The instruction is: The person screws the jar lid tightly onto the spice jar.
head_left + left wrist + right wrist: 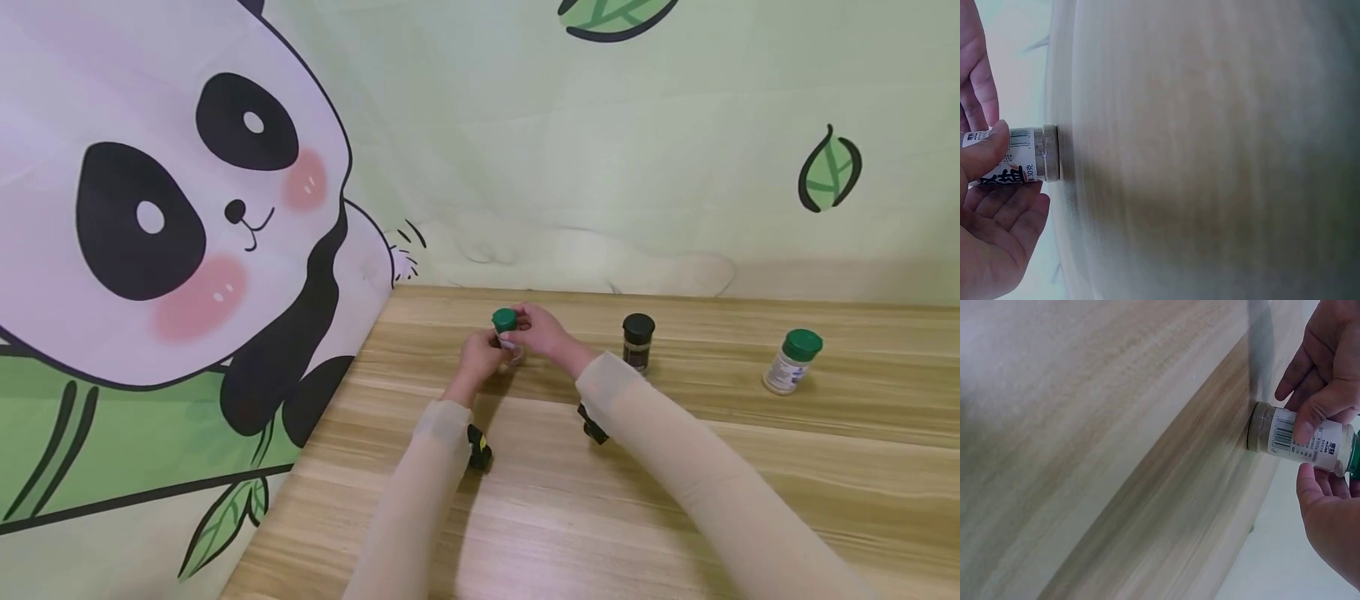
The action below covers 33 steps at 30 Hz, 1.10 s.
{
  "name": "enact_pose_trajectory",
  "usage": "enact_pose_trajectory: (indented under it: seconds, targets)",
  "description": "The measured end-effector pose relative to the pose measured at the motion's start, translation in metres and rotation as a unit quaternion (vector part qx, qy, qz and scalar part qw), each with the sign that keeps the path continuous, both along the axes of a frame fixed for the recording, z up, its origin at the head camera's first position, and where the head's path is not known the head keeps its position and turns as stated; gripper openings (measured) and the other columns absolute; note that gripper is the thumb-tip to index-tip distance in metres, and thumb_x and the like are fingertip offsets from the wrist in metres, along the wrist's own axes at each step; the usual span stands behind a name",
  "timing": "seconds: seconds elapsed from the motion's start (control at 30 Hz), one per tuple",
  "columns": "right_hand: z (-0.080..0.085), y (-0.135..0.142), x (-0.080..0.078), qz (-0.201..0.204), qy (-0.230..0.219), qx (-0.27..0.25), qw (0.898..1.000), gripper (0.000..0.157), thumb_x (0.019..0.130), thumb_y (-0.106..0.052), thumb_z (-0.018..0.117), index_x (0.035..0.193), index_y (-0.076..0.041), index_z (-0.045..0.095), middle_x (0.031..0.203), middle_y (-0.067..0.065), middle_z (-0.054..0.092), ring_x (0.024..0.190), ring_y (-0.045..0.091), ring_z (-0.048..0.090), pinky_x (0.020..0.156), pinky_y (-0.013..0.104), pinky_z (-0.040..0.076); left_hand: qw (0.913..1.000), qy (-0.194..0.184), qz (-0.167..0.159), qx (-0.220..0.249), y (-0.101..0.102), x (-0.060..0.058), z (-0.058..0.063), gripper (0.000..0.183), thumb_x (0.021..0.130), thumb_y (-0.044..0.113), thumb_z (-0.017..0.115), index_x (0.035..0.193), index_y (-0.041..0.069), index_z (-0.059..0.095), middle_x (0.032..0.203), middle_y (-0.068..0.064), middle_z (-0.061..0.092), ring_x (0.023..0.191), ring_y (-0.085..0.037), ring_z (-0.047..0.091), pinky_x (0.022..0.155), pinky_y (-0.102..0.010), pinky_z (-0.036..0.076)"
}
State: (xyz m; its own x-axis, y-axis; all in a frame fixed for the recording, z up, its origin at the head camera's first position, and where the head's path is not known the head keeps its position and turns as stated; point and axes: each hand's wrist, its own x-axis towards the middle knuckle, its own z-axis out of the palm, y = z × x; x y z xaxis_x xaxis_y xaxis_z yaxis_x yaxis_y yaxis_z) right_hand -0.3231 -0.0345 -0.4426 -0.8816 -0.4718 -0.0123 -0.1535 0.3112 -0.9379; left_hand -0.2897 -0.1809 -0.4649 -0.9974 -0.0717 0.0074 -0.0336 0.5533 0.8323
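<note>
A clear spice jar with a green cap (505, 319), a white label and brownish powder in its base stands upright towards the back of the table. My left hand (478, 357) grips its body, thumb across the label (1021, 164) and fingers behind. From the other side, my right hand (543, 333) pinches the upper part by the cap; in the right wrist view this hand (1341, 528) hides part of the green cap. Whether the jar's bottom touches the tabletop, I cannot tell.
Right of my hands stands a dark spice jar with a black cap (638, 342). Farther right is another green-capped jar (787, 367) with a pale label. The wooden table (540, 517) meets a panda-printed cloth (480, 167) at its back and left.
</note>
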Motion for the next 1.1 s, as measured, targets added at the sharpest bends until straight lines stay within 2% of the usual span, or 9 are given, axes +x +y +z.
enact_pose_trajectory:
  seconds: [0.03, 0.13, 0.33, 0.47, 0.7, 1.0, 1.1]
  targets:
    - [0.004, -0.001, 0.004, -0.005, -0.012, 0.004, 1.0, 0.051, 0.099, -0.013, 0.066, 0.143, 0.006, 0.046, 0.147, 0.027, 0.054, 0.14, 0.039, 0.052, 0.118, 0.047, 0.042, 1.0, 0.001, -0.001, 0.0, 0.0, 0.0, 0.0, 0.026, 0.088, 0.006, 0.077, 0.111, -0.005, 0.075, 0.109, -0.024, 0.076, 0.085, -0.016, 0.061, 0.073, -0.02, 0.047]
    - [0.008, -0.003, 0.01, -0.017, -0.017, 0.001, 1.0, 0.051, 0.1, -0.01, 0.064, 0.144, 0.007, 0.043, 0.149, 0.028, 0.052, 0.142, 0.04, 0.049, 0.12, 0.048, 0.039, 0.9999, 0.004, -0.001, -0.011, -0.001, -0.001, 0.0, 0.026, 0.087, 0.006, 0.077, 0.111, -0.005, 0.075, 0.109, -0.023, 0.077, 0.087, -0.016, 0.062, 0.076, -0.022, 0.049]
    - [0.009, -0.006, 0.014, -0.033, -0.002, 0.008, 0.999, 0.049, 0.1, -0.01, 0.064, 0.141, 0.008, 0.043, 0.145, 0.03, 0.053, 0.138, 0.041, 0.051, 0.117, 0.049, 0.042, 0.9994, 0.002, -0.005, -0.035, -0.003, 0.0, 0.002, 0.026, 0.088, 0.007, 0.076, 0.11, -0.005, 0.075, 0.106, -0.023, 0.077, 0.082, -0.016, 0.061, 0.076, -0.024, 0.05]
    - [0.009, -0.007, 0.015, -0.043, -0.007, 0.0, 0.999, 0.05, 0.099, -0.011, 0.066, 0.14, 0.008, 0.043, 0.144, 0.029, 0.053, 0.138, 0.041, 0.052, 0.116, 0.049, 0.043, 0.999, 0.002, -0.004, -0.045, -0.003, 0.001, 0.005, 0.025, 0.088, 0.007, 0.076, 0.11, -0.005, 0.076, 0.105, -0.023, 0.078, 0.081, -0.015, 0.061, 0.075, -0.024, 0.051]
    - [0.01, -0.008, 0.017, -0.063, -0.011, -0.007, 0.998, 0.052, 0.098, -0.012, 0.068, 0.139, 0.008, 0.043, 0.144, 0.028, 0.053, 0.137, 0.04, 0.052, 0.116, 0.049, 0.043, 0.9992, -0.01, 0.003, -0.039, 0.001, 0.001, 0.007, 0.023, 0.089, 0.008, 0.076, 0.107, -0.005, 0.076, 0.101, -0.022, 0.077, 0.077, -0.015, 0.058, 0.071, -0.021, 0.047]
    - [0.009, -0.01, 0.018, -0.067, -0.012, -0.001, 0.998, 0.056, 0.097, -0.013, 0.07, 0.141, 0.007, 0.042, 0.145, 0.029, 0.053, 0.137, 0.04, 0.052, 0.115, 0.048, 0.044, 0.9984, -0.002, 0.0, -0.056, 0.0, 0.0, 0.004, 0.02, 0.087, 0.005, 0.075, 0.104, -0.004, 0.076, 0.097, -0.021, 0.077, 0.073, -0.014, 0.053, 0.066, -0.019, 0.043]
    - [0.01, -0.009, 0.015, -0.047, -0.009, 0.012, 0.999, 0.062, 0.097, -0.014, 0.071, 0.146, 0.006, 0.04, 0.147, 0.029, 0.052, 0.139, 0.04, 0.051, 0.116, 0.048, 0.043, 0.9985, 0.002, -0.001, -0.055, -0.001, 0.0, 0.004, 0.021, 0.087, 0.005, 0.074, 0.106, -0.004, 0.076, 0.096, -0.021, 0.077, 0.072, -0.013, 0.052, 0.065, -0.019, 0.041]
